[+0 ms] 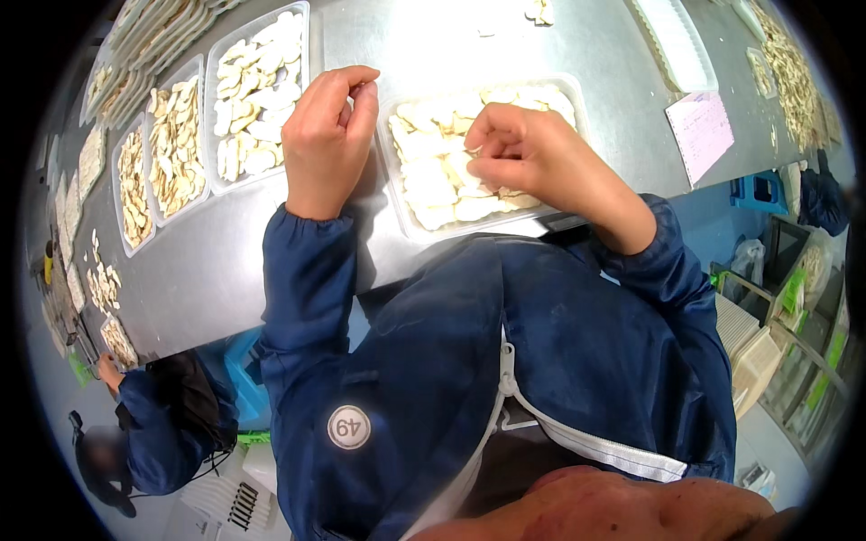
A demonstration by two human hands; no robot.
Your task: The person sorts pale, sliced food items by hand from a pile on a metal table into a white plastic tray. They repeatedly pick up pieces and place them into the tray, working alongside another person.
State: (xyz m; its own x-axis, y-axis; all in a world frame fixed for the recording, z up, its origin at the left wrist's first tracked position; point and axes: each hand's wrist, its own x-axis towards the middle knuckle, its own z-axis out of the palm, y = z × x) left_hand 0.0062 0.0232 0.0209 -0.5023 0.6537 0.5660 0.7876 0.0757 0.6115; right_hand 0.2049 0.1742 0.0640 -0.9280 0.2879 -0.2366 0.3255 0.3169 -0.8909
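My right hand (531,152) is over a clear plastic tray (580,101) in front of me, thumb and fingers curled close to the pale slices (433,182) that fill it. Glare hides whether a slice is between its fingertips. Just left of this tray, my left hand (331,145) is held above the metal table with its fingers curled in, and nothing shows in them. Beside that hand stands a larger plastic tray (306,40) of pale dried slices (260,88). The slices look like some root or plant material, but I cannot tell which.
Two narrower slice-filled trays (203,67) (135,186) and stacked trays (162,34) stand left on the steel table (216,270). An empty white tray (676,44) and a pink written sheet (700,135) lie right. Another person (176,419) sits at lower left, near loose slices (103,284).
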